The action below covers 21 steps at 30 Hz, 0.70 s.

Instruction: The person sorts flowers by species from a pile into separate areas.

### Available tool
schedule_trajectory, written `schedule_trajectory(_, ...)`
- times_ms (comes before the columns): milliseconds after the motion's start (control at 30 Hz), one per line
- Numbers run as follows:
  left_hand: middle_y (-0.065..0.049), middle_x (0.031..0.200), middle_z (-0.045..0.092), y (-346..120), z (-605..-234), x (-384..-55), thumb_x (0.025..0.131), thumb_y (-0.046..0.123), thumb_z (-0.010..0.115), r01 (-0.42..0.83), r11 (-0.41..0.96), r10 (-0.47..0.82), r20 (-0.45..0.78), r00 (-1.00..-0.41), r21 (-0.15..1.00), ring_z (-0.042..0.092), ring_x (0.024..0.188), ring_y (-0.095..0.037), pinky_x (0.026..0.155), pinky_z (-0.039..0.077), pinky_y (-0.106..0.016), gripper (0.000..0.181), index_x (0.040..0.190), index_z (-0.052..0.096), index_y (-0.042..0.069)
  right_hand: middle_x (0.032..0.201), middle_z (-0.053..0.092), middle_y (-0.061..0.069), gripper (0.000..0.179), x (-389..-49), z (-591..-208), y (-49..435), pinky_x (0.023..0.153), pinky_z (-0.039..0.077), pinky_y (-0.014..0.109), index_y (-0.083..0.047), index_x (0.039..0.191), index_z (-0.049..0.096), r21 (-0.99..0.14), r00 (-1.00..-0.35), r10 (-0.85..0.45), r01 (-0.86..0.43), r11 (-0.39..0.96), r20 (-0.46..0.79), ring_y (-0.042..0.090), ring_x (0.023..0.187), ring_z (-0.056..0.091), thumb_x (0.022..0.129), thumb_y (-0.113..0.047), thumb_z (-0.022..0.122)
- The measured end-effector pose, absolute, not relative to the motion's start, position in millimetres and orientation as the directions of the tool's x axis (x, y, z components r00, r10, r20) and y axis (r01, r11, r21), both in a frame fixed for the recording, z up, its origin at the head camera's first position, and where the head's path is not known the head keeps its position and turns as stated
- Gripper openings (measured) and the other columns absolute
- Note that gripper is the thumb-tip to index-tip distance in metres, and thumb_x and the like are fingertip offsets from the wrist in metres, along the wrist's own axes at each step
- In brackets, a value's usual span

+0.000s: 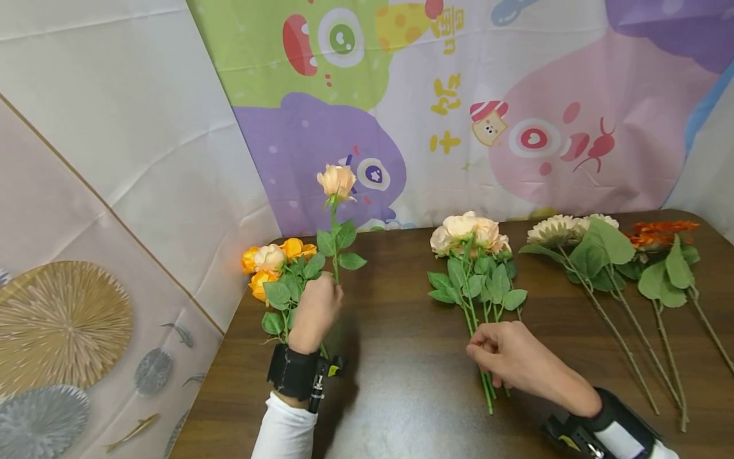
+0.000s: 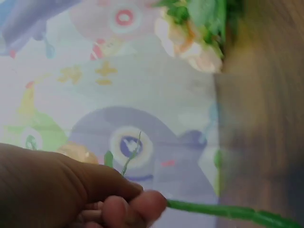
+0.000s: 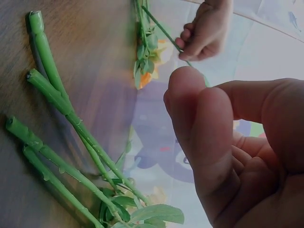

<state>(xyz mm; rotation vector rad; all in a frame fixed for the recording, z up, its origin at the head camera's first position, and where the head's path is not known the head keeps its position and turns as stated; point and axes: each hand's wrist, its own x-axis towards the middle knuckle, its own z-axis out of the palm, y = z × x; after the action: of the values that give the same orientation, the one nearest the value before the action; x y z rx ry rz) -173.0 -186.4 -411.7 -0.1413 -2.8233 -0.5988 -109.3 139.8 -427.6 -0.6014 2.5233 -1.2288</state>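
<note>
My left hand (image 1: 316,309) pinches the green stem (image 2: 209,208) of a single peach rose (image 1: 337,182) and holds it upright above the table. Beside that hand lies a bunch of orange and peach roses (image 1: 262,285). On the right, my right hand (image 1: 510,354) hovers over the lower stems (image 3: 76,121) of a bunch of pale peach roses (image 1: 467,233). Its fingers are loosely curled, the thumb close to the fingertips, and the right wrist view shows nothing between them. The cut stem ends lie on the table beneath.
Cream daisy-like flowers (image 1: 553,231) and rust-orange flowers (image 1: 665,234) lie at the right with their long stems pointing towards me. A cartoon-printed cloth (image 1: 401,172) hangs behind the dark wooden table (image 1: 395,357). Patterned pale cloth (image 1: 189,255) borders the left side.
</note>
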Motion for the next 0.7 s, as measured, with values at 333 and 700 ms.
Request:
schedule_trajectory(333,-0.002,0.064,0.052,-148.8,-390.9,-150.6,0.099,0.004,0.056,0.445,0.753,0.227,0.443,-0.867,0.485,0.043,0.051,-0.009,0.047,0.035,-0.022,0.008,0.092,0.058,0.000,0.068,0.064,0.002,0.016,-107.5,-426.6,138.8,0.041,0.044,0.027,-0.005,0.101,0.069,-0.800,-0.887,-0.462,-0.271,0.535,-0.009,0.013,0.049,0.058,0.098,-0.018,0.061)
schedule_trajectory(700,-0.001,0.072,0.064,-90.0,-396.5,-117.7,0.101,0.005,0.055,0.626,0.449,0.425,0.463,-0.777,0.638,0.052,0.056,-0.003,0.049,0.039,-0.017,0.005,0.100,0.060,0.004,0.094,0.071,0.004,0.027,-100.2,-424.9,132.8,0.042,0.045,0.028,-0.008,0.118,0.067,-0.824,-0.896,-0.410,-0.359,0.438,0.172,0.010,0.049,0.057,0.098,-0.026,0.065)
